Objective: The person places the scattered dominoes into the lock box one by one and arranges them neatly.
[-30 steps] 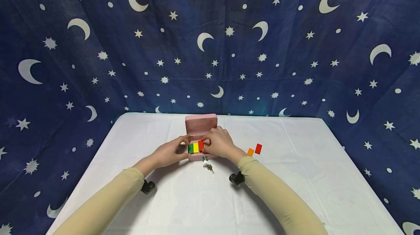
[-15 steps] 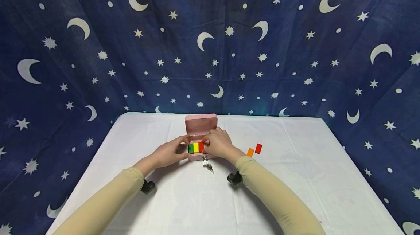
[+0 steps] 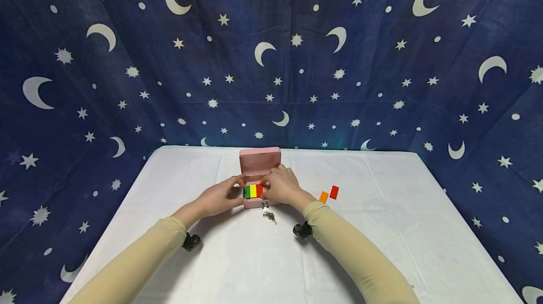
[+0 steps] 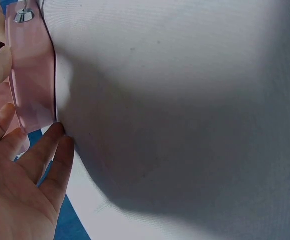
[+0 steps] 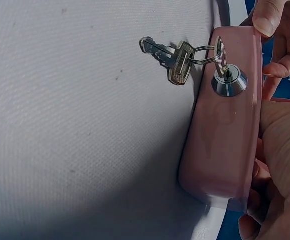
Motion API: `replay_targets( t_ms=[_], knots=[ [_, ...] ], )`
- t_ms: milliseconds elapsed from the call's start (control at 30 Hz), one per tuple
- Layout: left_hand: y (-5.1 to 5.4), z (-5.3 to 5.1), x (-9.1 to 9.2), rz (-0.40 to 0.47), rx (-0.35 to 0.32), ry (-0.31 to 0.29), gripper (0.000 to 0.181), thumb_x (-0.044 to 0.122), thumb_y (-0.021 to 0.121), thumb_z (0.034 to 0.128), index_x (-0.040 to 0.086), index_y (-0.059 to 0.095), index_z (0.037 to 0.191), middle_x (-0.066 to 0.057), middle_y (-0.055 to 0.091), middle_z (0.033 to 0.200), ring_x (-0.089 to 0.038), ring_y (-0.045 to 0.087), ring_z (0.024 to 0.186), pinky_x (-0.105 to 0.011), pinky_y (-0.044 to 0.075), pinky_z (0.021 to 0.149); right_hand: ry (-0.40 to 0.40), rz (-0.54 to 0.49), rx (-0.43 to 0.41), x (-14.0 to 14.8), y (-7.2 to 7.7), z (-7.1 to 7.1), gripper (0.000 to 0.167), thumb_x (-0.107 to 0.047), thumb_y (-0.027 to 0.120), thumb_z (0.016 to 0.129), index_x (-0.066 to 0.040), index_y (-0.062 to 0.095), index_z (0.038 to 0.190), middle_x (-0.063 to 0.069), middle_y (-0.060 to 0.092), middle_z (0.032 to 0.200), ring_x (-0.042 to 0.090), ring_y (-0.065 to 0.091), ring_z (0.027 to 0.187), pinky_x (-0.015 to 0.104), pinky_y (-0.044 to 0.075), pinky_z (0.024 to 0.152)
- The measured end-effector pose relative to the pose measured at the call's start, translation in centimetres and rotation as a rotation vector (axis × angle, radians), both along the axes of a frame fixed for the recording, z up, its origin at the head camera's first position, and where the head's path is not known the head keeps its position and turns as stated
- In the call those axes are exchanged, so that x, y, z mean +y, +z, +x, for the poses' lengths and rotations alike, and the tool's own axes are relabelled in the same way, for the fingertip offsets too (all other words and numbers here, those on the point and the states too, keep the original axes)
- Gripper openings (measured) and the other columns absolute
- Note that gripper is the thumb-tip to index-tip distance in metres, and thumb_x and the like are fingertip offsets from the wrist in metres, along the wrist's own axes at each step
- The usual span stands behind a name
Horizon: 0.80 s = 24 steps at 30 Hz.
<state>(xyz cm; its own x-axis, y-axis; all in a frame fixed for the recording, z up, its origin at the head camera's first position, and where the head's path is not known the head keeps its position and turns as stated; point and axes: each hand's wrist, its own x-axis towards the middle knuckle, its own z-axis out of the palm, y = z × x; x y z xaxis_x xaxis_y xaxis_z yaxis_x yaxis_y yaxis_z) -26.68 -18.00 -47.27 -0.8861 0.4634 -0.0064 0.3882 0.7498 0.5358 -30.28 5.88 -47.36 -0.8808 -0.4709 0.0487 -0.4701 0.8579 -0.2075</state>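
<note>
The red block [image 3: 259, 191] now sits lower in the pink box [image 3: 253, 204], level with the yellow block [image 3: 253, 191] at its nine o'clock, so they line up. The right hand [image 3: 285, 185] pinches the red block; the left hand [image 3: 215, 198] holds the box.

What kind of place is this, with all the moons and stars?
It's probably an indoor corner set up for filming or playing, though I can't be sure. A blue moon-and-star cloth hangs behind and beside a white-covered table, where a pink box stands open.
</note>
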Motion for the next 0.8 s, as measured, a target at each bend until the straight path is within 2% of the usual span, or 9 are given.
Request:
replay_targets(
  t_ms=[333, 800],
  knots=[
    [-0.01, 0.07, -0.02, -0.001, -0.001, -0.005, 0.072, 0.045, 0.072, 0.0922, 0.017, 0.041, 0.151, 0.004, 0.060, 0.128, -0.023, 0.056, 0.130, -0.047, 0.046, 0.104, 0.002, 0.000, 0.004, 0.03, -0.08, -0.01, 0.038, -0.043, 0.085, 0.077, -0.025, 0.079, 0.110, -0.010, 0.059, 0.088, 0.017, 0.045, 0.094, 0.034, 0.035, 0.079],
    [0.05, 0.10, 0.02, 0.000, -0.006, 0.004, 0.073, 0.047, 0.073, 0.0918, 0.018, 0.041, 0.151, 0.005, 0.060, 0.128, -0.023, 0.055, 0.131, -0.048, 0.046, 0.104, 0.012, -0.022, 0.006, 0.22, 0.12, 0.12, 0.038, -0.043, 0.084, 0.076, -0.025, 0.079, 0.110, -0.010, 0.058, 0.085, 0.018, 0.045, 0.094, 0.035, 0.035, 0.079]
  ],
)
